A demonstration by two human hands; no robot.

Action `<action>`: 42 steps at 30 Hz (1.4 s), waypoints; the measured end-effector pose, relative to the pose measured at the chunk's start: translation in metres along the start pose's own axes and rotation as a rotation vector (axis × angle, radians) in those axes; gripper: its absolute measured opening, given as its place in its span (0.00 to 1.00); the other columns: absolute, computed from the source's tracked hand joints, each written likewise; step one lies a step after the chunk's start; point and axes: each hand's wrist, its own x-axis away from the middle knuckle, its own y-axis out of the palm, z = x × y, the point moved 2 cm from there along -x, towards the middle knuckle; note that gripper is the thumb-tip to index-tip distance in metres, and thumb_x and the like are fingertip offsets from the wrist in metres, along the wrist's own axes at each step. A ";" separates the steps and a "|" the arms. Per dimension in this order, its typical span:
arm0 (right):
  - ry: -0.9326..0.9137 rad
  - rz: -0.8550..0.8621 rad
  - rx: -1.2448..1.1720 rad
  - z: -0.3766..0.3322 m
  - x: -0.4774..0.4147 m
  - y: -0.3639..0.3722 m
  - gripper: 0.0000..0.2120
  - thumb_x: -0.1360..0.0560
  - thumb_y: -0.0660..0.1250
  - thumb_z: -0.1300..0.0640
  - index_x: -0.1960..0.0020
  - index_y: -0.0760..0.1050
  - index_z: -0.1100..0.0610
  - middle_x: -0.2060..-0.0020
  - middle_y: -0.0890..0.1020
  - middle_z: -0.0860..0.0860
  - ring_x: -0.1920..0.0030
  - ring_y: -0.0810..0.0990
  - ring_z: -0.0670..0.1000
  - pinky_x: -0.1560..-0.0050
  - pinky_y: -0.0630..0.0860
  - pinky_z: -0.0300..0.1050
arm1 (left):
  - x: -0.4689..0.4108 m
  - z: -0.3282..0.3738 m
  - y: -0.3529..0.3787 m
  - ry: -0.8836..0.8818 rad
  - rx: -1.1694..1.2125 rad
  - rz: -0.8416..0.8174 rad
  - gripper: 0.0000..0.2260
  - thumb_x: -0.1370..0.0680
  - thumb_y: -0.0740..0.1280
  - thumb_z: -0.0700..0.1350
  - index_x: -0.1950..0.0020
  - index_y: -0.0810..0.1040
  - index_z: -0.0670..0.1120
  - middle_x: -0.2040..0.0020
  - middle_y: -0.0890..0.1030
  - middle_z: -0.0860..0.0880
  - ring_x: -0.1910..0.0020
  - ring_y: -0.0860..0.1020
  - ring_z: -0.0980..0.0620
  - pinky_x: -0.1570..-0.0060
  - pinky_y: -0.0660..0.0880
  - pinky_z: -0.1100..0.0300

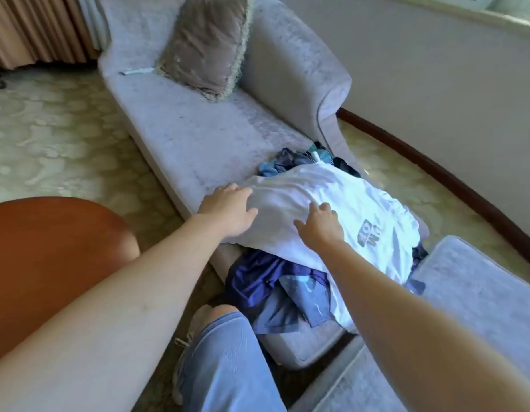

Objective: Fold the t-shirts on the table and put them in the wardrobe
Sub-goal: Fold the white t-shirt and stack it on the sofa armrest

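— Writing on the white cotton t-shirt (pixel 347 191)?
— Grey block print, maybe "AO"; blurred. It lies on the pale grey velvet sofa (pixel 198 129), which stands on patterned green carpet (pixel 49 129).
— Grips?
— Left grip (pixel 228 209) and right grip (pixel 317 224) rest flat on it, fingers straight.

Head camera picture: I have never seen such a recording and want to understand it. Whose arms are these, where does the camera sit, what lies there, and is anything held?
There is no machine here: a person wears one wide-angle camera on the head, so you look down along their own arms. The left hand and right hand rest, fingers spread, on a white t-shirt that tops a pile of clothes, with a purple garment beneath. The pile rests on a grey sofa, not on the brown table at the left. Neither hand grips anything. A cushion sits farther back.
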 end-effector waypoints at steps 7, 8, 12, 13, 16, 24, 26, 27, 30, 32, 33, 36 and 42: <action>0.003 0.167 -0.075 0.026 -0.019 0.011 0.12 0.19 0.58 0.56 0.43 0.74 0.63 0.46 0.75 0.59 0.43 0.73 0.61 0.50 0.70 0.50 | -0.021 -0.003 0.032 -0.008 -0.052 -0.139 0.25 0.18 0.56 0.58 0.23 0.59 0.51 0.25 0.62 0.47 0.28 0.64 0.43 0.35 0.67 0.48; -0.016 0.183 -0.082 0.025 -0.019 0.009 0.11 0.19 0.57 0.57 0.44 0.74 0.63 0.47 0.75 0.58 0.44 0.73 0.61 0.52 0.69 0.49 | -0.020 -0.007 0.030 -0.020 -0.057 -0.137 0.25 0.18 0.56 0.57 0.23 0.59 0.51 0.25 0.63 0.47 0.28 0.64 0.43 0.35 0.68 0.48; -0.078 0.263 -0.097 0.023 -0.013 0.012 0.08 0.18 0.56 0.58 0.48 0.71 0.61 0.50 0.75 0.58 0.47 0.72 0.60 0.56 0.69 0.49 | -0.014 -0.018 0.030 -0.037 -0.078 -0.135 0.25 0.18 0.56 0.57 0.22 0.59 0.51 0.25 0.63 0.46 0.29 0.64 0.42 0.35 0.69 0.46; -0.098 0.287 -0.102 0.021 -0.010 0.011 0.08 0.18 0.55 0.58 0.48 0.71 0.61 0.51 0.75 0.57 0.48 0.72 0.60 0.55 0.70 0.50 | -0.012 -0.018 0.029 -0.034 -0.084 -0.134 0.25 0.18 0.56 0.56 0.22 0.58 0.51 0.25 0.63 0.46 0.29 0.64 0.42 0.35 0.69 0.46; -0.159 0.357 -0.125 0.004 -0.004 0.000 0.07 0.18 0.55 0.59 0.49 0.70 0.61 0.52 0.76 0.57 0.50 0.73 0.60 0.57 0.67 0.49 | -0.001 -0.022 0.020 -0.029 -0.099 -0.111 0.25 0.18 0.56 0.57 0.23 0.59 0.51 0.26 0.64 0.46 0.29 0.65 0.43 0.36 0.69 0.46; -0.448 0.549 -0.246 -0.124 0.016 -0.095 0.06 0.19 0.56 0.60 0.55 0.66 0.59 0.56 0.75 0.58 0.58 0.73 0.61 0.64 0.60 0.48 | 0.059 -0.080 -0.057 -0.148 -0.124 0.046 0.25 0.18 0.57 0.56 0.23 0.61 0.50 0.26 0.65 0.46 0.28 0.64 0.43 0.35 0.69 0.47; -0.526 0.595 -0.280 -0.164 0.030 -0.119 0.07 0.19 0.56 0.58 0.53 0.68 0.60 0.54 0.76 0.59 0.58 0.74 0.64 0.64 0.64 0.51 | 0.084 -0.099 -0.084 -0.193 -0.133 0.104 0.24 0.19 0.58 0.56 0.24 0.63 0.50 0.28 0.67 0.45 0.30 0.66 0.42 0.35 0.69 0.47; -0.566 0.618 -0.296 -0.183 0.039 -0.129 0.07 0.19 0.56 0.58 0.52 0.68 0.60 0.54 0.76 0.59 0.58 0.74 0.65 0.63 0.66 0.53 | 0.098 -0.109 -0.098 -0.219 -0.139 0.135 0.24 0.19 0.58 0.55 0.24 0.63 0.50 0.28 0.67 0.45 0.30 0.66 0.42 0.35 0.69 0.47; -0.672 0.635 -0.344 -0.240 0.070 -0.154 0.05 0.19 0.55 0.57 0.54 0.64 0.56 0.55 0.76 0.59 0.59 0.74 0.66 0.64 0.63 0.52 | 0.147 -0.139 -0.140 -0.306 -0.150 0.213 0.24 0.18 0.58 0.55 0.23 0.62 0.51 0.27 0.66 0.45 0.29 0.66 0.42 0.35 0.69 0.48; -0.744 0.630 -0.391 -0.277 0.093 -0.167 0.05 0.19 0.55 0.57 0.53 0.64 0.57 0.56 0.77 0.59 0.59 0.74 0.65 0.64 0.62 0.51 | 0.182 -0.160 -0.161 -0.372 -0.149 0.252 0.24 0.18 0.58 0.55 0.23 0.61 0.52 0.26 0.65 0.45 0.29 0.65 0.42 0.35 0.68 0.49; -0.776 0.627 -0.421 -0.295 0.104 -0.173 0.05 0.19 0.55 0.58 0.53 0.65 0.57 0.56 0.77 0.60 0.58 0.74 0.65 0.63 0.63 0.51 | 0.200 -0.171 -0.170 -0.403 -0.145 0.274 0.24 0.18 0.58 0.56 0.23 0.60 0.52 0.26 0.64 0.46 0.28 0.65 0.42 0.35 0.68 0.49; -0.871 0.603 -0.507 -0.345 0.140 -0.189 0.04 0.20 0.56 0.59 0.54 0.65 0.57 0.58 0.78 0.59 0.57 0.75 0.64 0.63 0.63 0.51 | 0.252 -0.201 -0.189 -0.484 -0.124 0.317 0.26 0.19 0.59 0.57 0.23 0.60 0.53 0.25 0.63 0.47 0.28 0.64 0.43 0.34 0.68 0.49; -1.052 0.506 -0.694 -0.427 0.207 -0.195 0.07 0.19 0.56 0.58 0.49 0.70 0.61 0.58 0.80 0.59 0.57 0.75 0.62 0.60 0.70 0.54 | 0.337 -0.258 -0.205 -0.619 -0.016 0.425 0.31 0.21 0.64 0.56 0.21 0.58 0.51 0.23 0.63 0.45 0.26 0.63 0.43 0.30 0.65 0.49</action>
